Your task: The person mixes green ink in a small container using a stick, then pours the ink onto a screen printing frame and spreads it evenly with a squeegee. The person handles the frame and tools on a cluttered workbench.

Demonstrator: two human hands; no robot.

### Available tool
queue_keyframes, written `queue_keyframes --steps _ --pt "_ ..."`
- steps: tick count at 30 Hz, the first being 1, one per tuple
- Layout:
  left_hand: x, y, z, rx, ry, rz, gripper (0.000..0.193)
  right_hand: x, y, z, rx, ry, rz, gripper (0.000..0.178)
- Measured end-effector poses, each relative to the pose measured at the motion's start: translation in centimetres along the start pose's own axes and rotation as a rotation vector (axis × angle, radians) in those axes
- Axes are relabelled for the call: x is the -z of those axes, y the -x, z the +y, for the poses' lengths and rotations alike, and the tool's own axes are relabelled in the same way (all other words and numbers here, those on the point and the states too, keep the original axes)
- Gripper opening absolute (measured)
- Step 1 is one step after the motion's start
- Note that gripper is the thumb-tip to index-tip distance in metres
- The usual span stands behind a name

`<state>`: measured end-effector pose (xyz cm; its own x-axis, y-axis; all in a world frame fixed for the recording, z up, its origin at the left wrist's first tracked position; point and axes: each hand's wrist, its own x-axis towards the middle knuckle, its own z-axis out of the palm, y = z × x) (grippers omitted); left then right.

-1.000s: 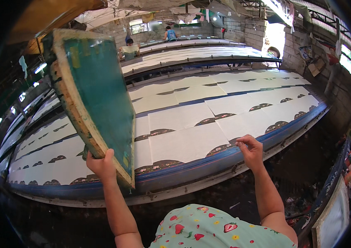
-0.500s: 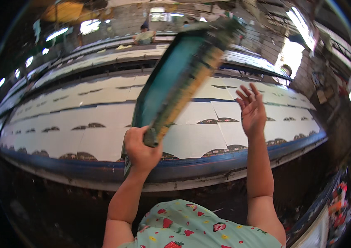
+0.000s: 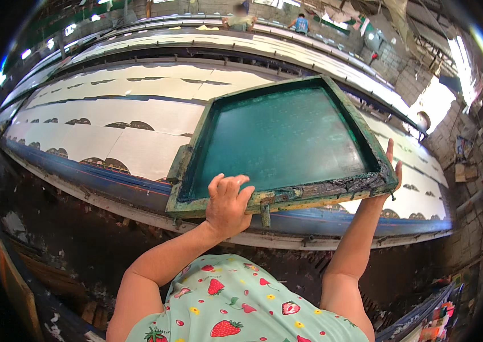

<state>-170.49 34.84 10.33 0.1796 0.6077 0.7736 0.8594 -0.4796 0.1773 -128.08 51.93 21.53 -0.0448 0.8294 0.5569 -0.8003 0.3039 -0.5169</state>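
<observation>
A screen printing frame point(image 3: 287, 134) with wooden sides and a green mesh is tilted toward me above the long table point(image 3: 110, 171). Thick dark ink lies along its near right inner edge. My left hand point(image 3: 228, 208) is closed over the near rim, fingers curled inside the frame. On the far side of its right near corner is my right hand point(image 3: 392, 171), stretched fingers showing past the outer edge; the frame hides its palm and thumb. Pale sheets point(image 3: 82, 139) with dark, arched printed patches cover the table below.
More long tables with pale sheets point(image 3: 167, 40) run behind. Two people point(image 3: 300, 24) are at the far end. At the right stand a grey block wall point(image 3: 443, 119) and, lower down, colourful items point(image 3: 438, 322). Wooden pieces point(image 3: 19, 285) lie at lower left.
The frame has swung from steeply upright to a flatter tilt, its mesh now facing me, and moved right. My right hand, free before, has come against its right side. My left hand still grips it.
</observation>
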Motion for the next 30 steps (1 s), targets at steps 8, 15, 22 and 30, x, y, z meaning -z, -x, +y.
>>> queue_keyframes --steps 8,15,22,30 --pt "4.0 -3.1 -1.7 0.057 0.387 -0.518 0.105 4.5 2.3 0.3 -0.005 -0.14 0.025 0.094" --pt "-0.5 -2.8 -21.5 0.595 -0.133 -0.245 0.074 5.7 2.4 0.9 0.003 -0.212 0.02 0.086" --pt "-5.7 -3.4 -29.1 1.003 0.027 -0.438 0.059 5.5 2.7 0.3 0.017 -0.023 0.013 0.094" --pt "-7.4 -3.7 -29.3 1.256 0.481 -0.177 0.022 4.4 2.6 -1.1 -0.018 0.171 0.042 0.104"
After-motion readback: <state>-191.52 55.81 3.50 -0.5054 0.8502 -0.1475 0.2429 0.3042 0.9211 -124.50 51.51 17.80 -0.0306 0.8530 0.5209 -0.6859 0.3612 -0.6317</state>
